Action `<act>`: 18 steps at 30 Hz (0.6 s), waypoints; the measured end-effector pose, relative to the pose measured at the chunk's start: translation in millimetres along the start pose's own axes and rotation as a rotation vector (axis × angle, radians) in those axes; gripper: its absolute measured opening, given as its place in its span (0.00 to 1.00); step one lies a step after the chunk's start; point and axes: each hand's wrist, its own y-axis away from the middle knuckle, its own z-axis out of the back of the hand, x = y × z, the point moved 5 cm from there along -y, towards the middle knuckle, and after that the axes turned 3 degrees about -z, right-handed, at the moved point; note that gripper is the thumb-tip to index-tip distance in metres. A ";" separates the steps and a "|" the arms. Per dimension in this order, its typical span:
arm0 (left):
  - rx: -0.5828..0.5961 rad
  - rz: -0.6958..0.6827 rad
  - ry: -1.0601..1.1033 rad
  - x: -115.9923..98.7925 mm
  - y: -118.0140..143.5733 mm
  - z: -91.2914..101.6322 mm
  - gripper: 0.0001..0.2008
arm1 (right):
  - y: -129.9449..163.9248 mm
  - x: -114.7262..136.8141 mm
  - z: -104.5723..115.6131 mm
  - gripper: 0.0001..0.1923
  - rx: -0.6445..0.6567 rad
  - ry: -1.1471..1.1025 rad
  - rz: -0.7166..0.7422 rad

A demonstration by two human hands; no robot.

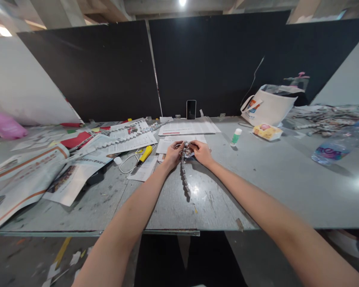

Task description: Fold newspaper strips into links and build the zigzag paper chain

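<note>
A narrow grey zigzag chain [184, 175], which looks folded from printed paper, hangs down toward me over the grey table [227, 191]. My left hand [174, 153] pinches its upper end from the left, fingers closed. From the other side, my right hand [201, 151] is closed on the same end, its fingertips close to those of the left. The exact fold between the fingertips is too small to make out. Printed sheets [182, 138] lie just beyond and partly under my hands. Longer chains [119, 140] of the same kind stretch across papers on the left.
A yellow-handled cutter [145, 154] and a white cable [126, 164] lie left of my hands. A phone [191, 109] leans on the black partition [215, 63]. To the right are a glue stick [236, 136], a tissue pack [267, 132], a white bag [269, 105] and a plastic bottle [335, 149].
</note>
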 end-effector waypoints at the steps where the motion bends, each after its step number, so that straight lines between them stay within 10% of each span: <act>1: -0.004 -0.006 -0.006 -0.3 0.0 0.1 0.31 | 0.2 0.5 0.2 0.15 -0.002 -0.005 0.000; 18: -0.009 -0.039 -0.015 -2.2 1.2 -0.5 0.30 | 0.9 0.8 0.5 0.15 -0.016 -0.025 -0.010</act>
